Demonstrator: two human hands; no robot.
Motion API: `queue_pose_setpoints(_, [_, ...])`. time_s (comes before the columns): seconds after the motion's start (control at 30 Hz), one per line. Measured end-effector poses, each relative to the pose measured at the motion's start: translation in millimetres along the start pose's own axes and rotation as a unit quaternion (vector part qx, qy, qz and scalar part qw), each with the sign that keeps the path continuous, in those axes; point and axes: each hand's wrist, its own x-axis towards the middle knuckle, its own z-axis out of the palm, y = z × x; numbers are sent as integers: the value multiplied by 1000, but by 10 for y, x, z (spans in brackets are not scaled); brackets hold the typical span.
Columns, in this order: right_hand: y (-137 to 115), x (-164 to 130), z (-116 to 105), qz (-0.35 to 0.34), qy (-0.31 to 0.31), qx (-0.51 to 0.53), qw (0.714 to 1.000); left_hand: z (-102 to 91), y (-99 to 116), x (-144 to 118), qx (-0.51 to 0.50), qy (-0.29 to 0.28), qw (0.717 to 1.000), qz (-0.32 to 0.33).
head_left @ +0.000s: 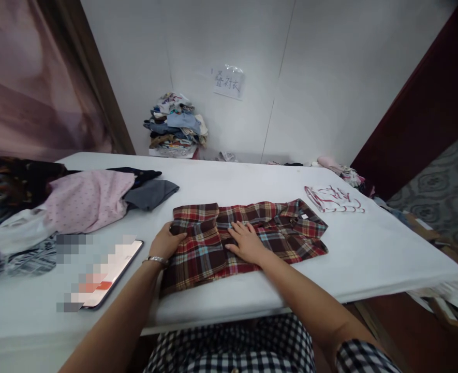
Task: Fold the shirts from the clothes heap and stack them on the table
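A red and brown plaid shirt (201, 248) lies on the white-covered table (384, 259) in front of me. Its collar points right, and its left part is folded over itself. At the shirt's left edge, my left hand (166, 241) grips the cloth with the thumb on top; its other fingers are partly hidden. My right hand (248, 243) rests palm down on the middle of the shirt, fingers stretched out. Farther right lies a folded white garment with red trim (333, 199).
Left of the shirt are a phone (114, 274) with a partly blurred screen and a heap of clothes with a pink dotted garment (91, 199) and a grey one (151, 194). Behind the table rises a clothes stack (180, 124). A handwritten sign (229, 83) hangs on the wall.
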Motion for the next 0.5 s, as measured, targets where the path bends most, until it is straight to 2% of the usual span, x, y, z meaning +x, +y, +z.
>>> queue_pose_setpoints(0.07, [-66, 24, -97, 14, 17, 32, 999, -16, 31, -26, -9, -5, 1000, -6])
queue_pose_setpoints(0.13, [-222, 74, -241, 10, 63, 63, 996, -29, 55, -49, -16, -6, 1000, -10])
queue_pose_setpoints(0.23, [-518, 158, -366, -47, 118, 70, 989, -31, 65, -70, -25, -2, 1000, -9])
queue_pose_setpoints(0.27, [-597, 177, -355, -64, 110, 63, 990, -28, 63, -72, -27, 1, 1000, -7])
queue_pose_setpoints(0.33, [-686, 190, -255, -68, 57, 46, 995, -19, 56, -72, -30, 6, 1000, -7])
queue_pose_setpoints(0.43, [-666, 156, -19, -37, -21, 24, 999, -18, 49, -62, -37, 13, 999, -12])
queue_pose_setpoints(0.5, [-617, 123, 100, -26, -27, 22, 999, -34, 46, -54, -60, 21, 998, -17])
